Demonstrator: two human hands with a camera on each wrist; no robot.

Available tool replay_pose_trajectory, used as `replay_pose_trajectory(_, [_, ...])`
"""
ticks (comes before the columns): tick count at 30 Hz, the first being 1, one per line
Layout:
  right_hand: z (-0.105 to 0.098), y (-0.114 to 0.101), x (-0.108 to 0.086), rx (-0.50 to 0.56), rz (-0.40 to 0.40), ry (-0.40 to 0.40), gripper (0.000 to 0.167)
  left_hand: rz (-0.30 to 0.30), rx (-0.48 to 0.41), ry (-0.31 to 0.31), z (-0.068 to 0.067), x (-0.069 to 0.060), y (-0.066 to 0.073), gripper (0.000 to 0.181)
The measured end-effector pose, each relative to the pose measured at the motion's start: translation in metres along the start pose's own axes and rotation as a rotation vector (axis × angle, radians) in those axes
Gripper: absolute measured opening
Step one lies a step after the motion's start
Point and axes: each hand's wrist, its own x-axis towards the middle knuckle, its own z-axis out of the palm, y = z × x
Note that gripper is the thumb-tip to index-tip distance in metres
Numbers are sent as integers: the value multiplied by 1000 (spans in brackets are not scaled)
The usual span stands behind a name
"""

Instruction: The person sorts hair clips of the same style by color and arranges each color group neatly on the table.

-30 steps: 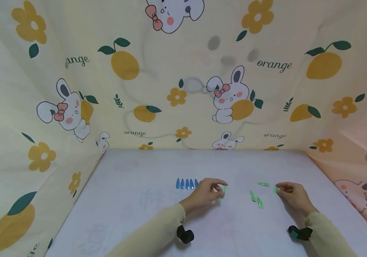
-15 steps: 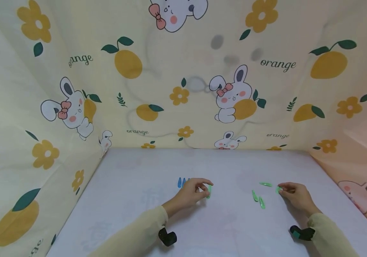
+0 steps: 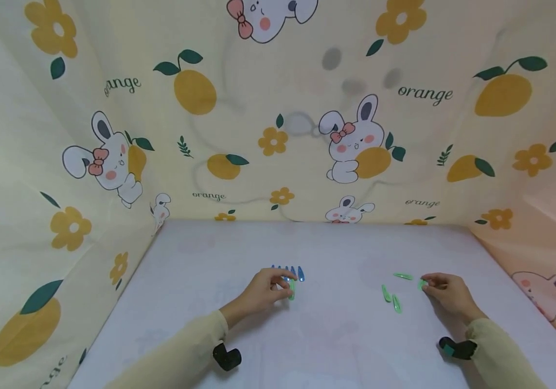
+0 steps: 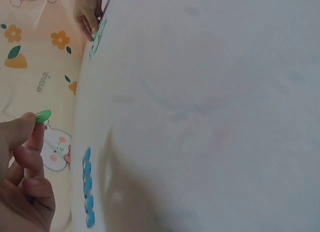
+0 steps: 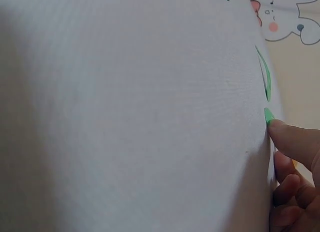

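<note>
My left hand [image 3: 260, 293] pinches a green snap hair clip [image 3: 292, 290] between thumb and fingertips, just in front of a row of several blue hair clips [image 3: 301, 274]. The left wrist view shows that green clip [image 4: 45, 116] held up off the table, its rear end covered by the thumb. Over on the right side, my right hand [image 3: 450, 296] pinches another green clip [image 3: 421, 284] at table level; the right wrist view shows the clip's tip [image 5: 269, 114] beyond the thumb. Three loose green clips lie close by, the nearest being a sideways one [image 3: 403, 276].
The white table [image 3: 336, 346] runs back to a patterned cloth wall [image 3: 239, 129], with more cloth along its left and right sides. A slanted green clip [image 3: 386, 293] and another [image 3: 396, 303] lie left of my right hand.
My left hand has moved left with its green clip, from the middle of the table to the blue row. The right hand stays at its clip. The head view has shifted slightly.
</note>
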Motion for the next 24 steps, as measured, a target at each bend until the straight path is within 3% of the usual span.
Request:
replay_pose_trajectory(5, [0,-1,0,-5,5,-14,35,-42,15,23,-8,-8,-11,31])
replay_pose_trajectory(12, [0,-4,0,-8,15,-21,35,-78,59,7,-14,-14,-27,30])
replay_pose_trajectory(18, [2,-2,-1,-13,10,-16,34,-76,101,30,-20,-12,-38,29])
replay_pose_trajectory(24, [0,-4,-1,-7,29,-31,35,-85,206,73,-24,-10,-42,29])
